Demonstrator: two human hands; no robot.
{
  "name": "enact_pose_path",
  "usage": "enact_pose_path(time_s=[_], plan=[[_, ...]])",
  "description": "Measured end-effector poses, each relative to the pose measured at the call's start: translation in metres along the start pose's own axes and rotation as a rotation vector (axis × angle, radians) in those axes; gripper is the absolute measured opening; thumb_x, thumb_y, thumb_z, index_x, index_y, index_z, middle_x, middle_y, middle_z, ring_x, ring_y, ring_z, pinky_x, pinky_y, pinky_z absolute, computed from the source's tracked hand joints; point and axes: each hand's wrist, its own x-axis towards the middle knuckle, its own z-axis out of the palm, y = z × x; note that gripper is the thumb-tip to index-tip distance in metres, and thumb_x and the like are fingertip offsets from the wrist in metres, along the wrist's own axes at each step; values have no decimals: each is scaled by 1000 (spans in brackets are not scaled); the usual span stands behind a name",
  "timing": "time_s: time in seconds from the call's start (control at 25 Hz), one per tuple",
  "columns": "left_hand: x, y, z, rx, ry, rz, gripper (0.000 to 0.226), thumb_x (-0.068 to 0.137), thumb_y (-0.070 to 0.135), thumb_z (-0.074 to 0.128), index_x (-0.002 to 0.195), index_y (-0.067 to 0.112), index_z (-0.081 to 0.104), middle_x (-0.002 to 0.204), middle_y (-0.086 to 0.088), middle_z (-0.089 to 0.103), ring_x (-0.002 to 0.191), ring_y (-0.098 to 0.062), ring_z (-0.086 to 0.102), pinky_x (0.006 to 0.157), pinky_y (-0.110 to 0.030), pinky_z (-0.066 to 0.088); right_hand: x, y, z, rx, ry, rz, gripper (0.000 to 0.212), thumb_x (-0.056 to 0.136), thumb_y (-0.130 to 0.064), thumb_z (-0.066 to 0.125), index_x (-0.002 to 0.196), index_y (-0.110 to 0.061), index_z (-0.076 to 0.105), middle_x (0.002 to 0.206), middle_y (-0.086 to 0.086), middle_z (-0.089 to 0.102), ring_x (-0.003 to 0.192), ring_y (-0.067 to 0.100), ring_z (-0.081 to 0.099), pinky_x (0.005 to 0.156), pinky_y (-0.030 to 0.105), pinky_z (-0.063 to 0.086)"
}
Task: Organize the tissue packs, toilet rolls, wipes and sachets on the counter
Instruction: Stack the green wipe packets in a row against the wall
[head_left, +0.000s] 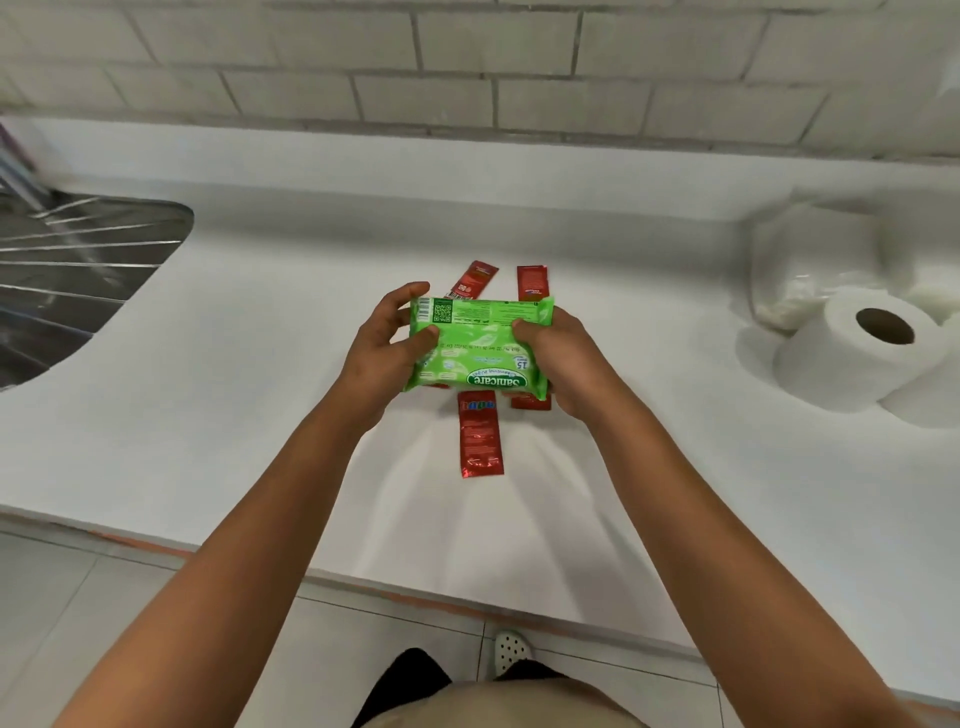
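The fingers (410, 299) of the left hand (382, 345) curl round the left end of a green Sanicare wipes pack (480, 343), thumb pressed on its upper face and the other fingers wrapped over the far edge. The right hand (558, 358) grips the pack's right end the same way, thumb on top, the rest of its fingers hidden behind and beneath the pack. The pack is held level between both hands above the white counter (260, 364), its printed label upside down to the camera.

Directly below the fingers lie red sachets. One sachet (480, 434) shows beneath the pack's near edge, pointing toward the person. A second sachet (530, 401) peeks out just beside the right hand. Beyond the fingers, two more sachet ends show past the pack's far edge: a tilted one (474, 279) and a straight one (532, 281).

Well to the right of the right hand a toilet roll (857, 348) lies on its side, touching another roll (930, 400) at the frame edge, with a clear plastic pack (810, 270) behind them. Far left of the left hand is a steel sink drainer (78, 275). A tiled wall (467, 67) rises beyond the counter.
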Motion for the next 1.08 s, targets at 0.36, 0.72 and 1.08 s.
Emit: enact_pose_path(time_s=[0.36, 0.72, 1.08], plan=[[68, -25, -93, -25, 177, -19, 34, 90, 4, 58, 120, 13, 46, 118, -2, 57, 93, -17, 61, 65, -24, 52, 45, 7, 105, -299, 70, -115, 46, 81, -3, 60, 123, -14, 43, 111, 3, 60, 99, 17, 58, 76, 20, 43], [141, -43, -213, 298, 95, 11, 38, 89, 11, 59, 126, 16, 48, 119, -5, 56, 105, -24, 58, 89, -40, 51, 108, 22, 232, -397, 142, -110, 64, 81, -8, 66, 136, -15, 35, 115, 8, 54, 97, 21, 53, 77, 18, 40], [206, -74, -250, 547, 23, 93, 54, 84, 19, 68, 132, 10, 45, 127, -11, 55, 112, -27, 54, 94, -30, 40, 166, 28, 275, -583, 55, -3, 97, 73, -8, 76, 148, -10, 15, 140, 15, 36, 131, 24, 37, 99, 17, 27]])
